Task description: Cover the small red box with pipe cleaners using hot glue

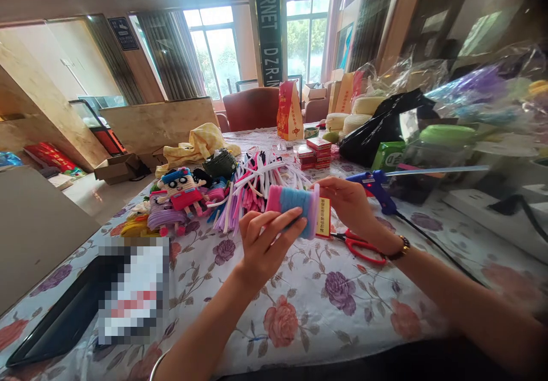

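Pink and blue chenille stems (295,204) wrap a small red-and-yellow box (324,217), raised between both hands above the flower-patterned surface (334,349). The left hand (265,247) is nearly closed across its front, presumably so the coils sit snug; the right hand (353,204) curls in at the upper right edge by a lilac chenille stem (316,215), though I cannot tell whether it pinches it. Red-handled scissors (357,250) beneath the right wrist and a blue glue gun (379,184) just beyond seem placed for easy reach. Past the left hand, loose stems (252,190) and a doll (182,190) probably lie aside for elbow room.
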### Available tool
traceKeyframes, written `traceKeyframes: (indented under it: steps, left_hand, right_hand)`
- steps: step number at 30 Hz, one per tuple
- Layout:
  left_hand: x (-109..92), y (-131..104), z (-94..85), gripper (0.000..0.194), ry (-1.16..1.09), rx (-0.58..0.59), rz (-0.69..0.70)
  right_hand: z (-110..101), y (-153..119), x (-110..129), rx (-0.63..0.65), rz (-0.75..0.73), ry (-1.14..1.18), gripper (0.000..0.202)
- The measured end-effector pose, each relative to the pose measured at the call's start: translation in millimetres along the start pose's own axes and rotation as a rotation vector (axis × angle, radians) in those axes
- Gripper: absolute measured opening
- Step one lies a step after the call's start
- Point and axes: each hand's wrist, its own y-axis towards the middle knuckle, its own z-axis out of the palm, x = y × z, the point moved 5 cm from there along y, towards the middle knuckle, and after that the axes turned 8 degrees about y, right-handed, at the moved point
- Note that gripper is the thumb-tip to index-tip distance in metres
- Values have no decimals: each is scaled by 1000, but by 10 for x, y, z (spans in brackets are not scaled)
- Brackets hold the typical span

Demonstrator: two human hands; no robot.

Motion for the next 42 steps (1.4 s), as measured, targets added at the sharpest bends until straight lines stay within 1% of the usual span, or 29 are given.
traceKeyframes:
  steps: [5, 8, 10, 16, 20, 23, 27, 30, 36, 42]
  left_hand:
    - [-18, 5, -17, 16, 42, -10, 32]
    - [-24, 12, -27, 15, 53, -22, 44]
    - [-28, 14, -35, 15, 57, -29, 50]
    - [-29, -21, -30, 19, 75, -17, 61]
    - [-29, -38, -26, 26, 77, -17, 55]
    - [-39, -32, -28, 25, 77, -25, 67]
    - [-45, -35, -26, 24, 90, -27, 85]
    - [-45, -50, -23, 26, 114, -21, 89]
    - [-28, -85, -17, 29, 128, 2, 31]
    - [-42, -62, -10, 20, 155, 10, 11]
  right_hand:
    - [-11, -29, -36, -95, -16, 28, 13]
    - [-12, -44, -40, -121, -46, 0, 7]
    - [1, -56, -23, -116, -61, -28, 5]
    - [35, -85, 56, -96, -80, -49, 8]
    - [40, -100, 11, -97, -64, -16, 10]
    - [55, -115, -24, -90, -53, 7, 11]
    - [70, -137, -7, -100, -50, -15, 14]
    - [91, -149, 5, -80, -14, -37, 14]
    - [159, -179, 37, -32, 14, -12, 13]
    - [224, -208, 51, -3, 42, 77, 8]
